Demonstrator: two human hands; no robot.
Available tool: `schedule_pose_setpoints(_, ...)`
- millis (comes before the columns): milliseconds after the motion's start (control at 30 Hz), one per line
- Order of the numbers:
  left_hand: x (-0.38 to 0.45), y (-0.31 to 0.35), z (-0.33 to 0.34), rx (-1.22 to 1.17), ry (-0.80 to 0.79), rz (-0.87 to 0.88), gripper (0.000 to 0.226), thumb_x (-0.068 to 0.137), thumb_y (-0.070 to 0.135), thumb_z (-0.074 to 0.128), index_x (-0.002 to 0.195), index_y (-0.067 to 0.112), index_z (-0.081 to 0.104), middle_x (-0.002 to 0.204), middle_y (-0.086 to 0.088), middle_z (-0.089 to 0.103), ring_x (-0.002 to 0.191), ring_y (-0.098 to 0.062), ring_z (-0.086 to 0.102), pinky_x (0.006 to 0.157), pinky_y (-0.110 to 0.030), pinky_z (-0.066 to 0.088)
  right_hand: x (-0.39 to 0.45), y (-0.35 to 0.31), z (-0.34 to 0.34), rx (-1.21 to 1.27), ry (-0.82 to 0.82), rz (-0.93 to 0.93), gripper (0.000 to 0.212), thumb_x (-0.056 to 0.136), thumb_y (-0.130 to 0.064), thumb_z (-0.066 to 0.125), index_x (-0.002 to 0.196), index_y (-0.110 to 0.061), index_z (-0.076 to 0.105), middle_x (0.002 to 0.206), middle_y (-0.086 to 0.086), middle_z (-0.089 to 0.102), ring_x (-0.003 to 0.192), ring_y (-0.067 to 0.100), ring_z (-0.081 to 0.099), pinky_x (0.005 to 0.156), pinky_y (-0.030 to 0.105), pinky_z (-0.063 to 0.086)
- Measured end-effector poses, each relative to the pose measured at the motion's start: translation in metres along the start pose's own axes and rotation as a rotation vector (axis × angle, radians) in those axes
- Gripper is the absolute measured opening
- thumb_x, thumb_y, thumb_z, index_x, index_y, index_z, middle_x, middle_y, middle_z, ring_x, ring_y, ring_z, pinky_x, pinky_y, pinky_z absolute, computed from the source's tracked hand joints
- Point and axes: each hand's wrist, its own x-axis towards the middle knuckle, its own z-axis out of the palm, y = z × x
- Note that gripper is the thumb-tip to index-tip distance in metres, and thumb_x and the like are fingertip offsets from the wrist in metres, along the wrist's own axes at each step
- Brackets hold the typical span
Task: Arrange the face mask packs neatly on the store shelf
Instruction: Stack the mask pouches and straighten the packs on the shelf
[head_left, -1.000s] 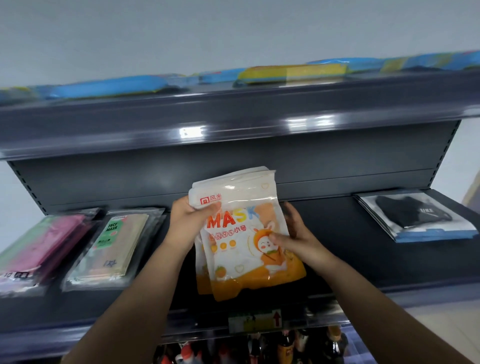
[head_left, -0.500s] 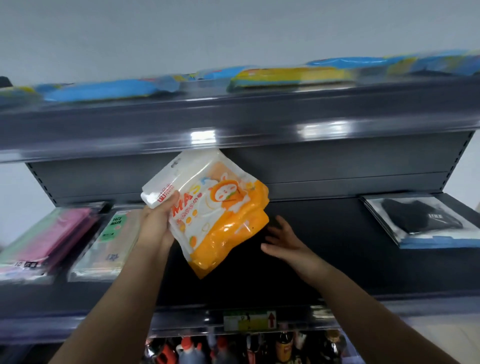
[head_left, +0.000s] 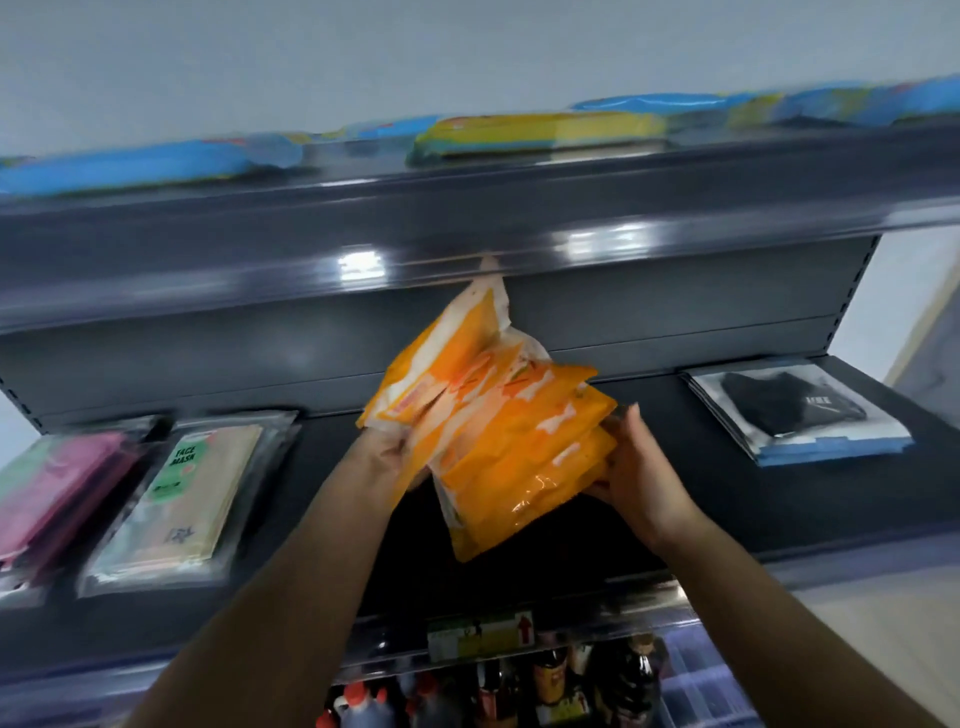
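Shelving of dark grey metal fills most of the frame, with a pale wall behind it and a strip of light floor at the far right. The middle shelf (head_left: 727, 499) runs across the centre, its deck dark and matte. At the left edge of it lies a stack of pink mask packs (head_left: 57, 483), and just beside that a stack of clear packs (head_left: 187, 493) with a green "FACE MASK" label. At the right of the frame, well apart from those, sits a stack of black mask packs (head_left: 795, 410) in clear-and-blue wrappers. The top shelf (head_left: 467, 218) crosses the upper part of the frame, with blurred blue and yellow packets (head_left: 535, 132) lying flat along it. Below the middle shelf's front rail, at the bottom centre, a price tag (head_left: 480, 635) with a red arrow is visible above rows of bottles (head_left: 550, 680).

Both bare arms reach up from the bottom of the frame. A bundle of orange mask packs (head_left: 498, 431) is held in the air above the empty middle stretch of the shelf, tilted, its white top corner pointing up toward the top shelf's rail. The left hand (head_left: 387, 447) is closed on the bundle's left edge, mostly hidden behind it. The right hand (head_left: 641, 467) presses against the right side, fingers curled onto the packs. The bundle is fanned and blurred, so its print cannot be read.
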Motion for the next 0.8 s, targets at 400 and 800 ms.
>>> schedule_pose_setpoints(400, 0.022, 0.01, 0.065, 0.619, 0.176, -0.004, 0.026, 0.094, 0.014, 0.054, 0.068, 0.008, 0.055, 0.055, -0.001, 0.062, 0.041, -0.007, 0.053, 0.038, -0.016, 0.043, 0.012, -0.068, 0.02, -1.775, 0.043, -1.009, 0.104, 0.062, -0.077, 0.045, 0.146, -0.022, 0.02, 0.153, 0.01, 0.026, 0.142, 0.028, 0.018, 0.113, 0.052, 0.011)
schedule_pose_setpoints(800, 0.043, -0.009, 0.057, 0.525, 0.366, 0.241, 0.039, 0.071, 0.032, 0.079, 0.102, 0.019, 0.059, 0.112, -0.008, 0.066, 0.102, -0.028, 0.064, 0.089, -0.035, 0.051, 0.029, -0.017, 0.007, -1.964, -0.045, -0.594, 0.06, 0.08, -0.06, 0.032, 0.113, -0.022, 0.064, 0.109, 0.003, 0.069, 0.098, 0.025, 0.067, 0.078, 0.041, 0.055)
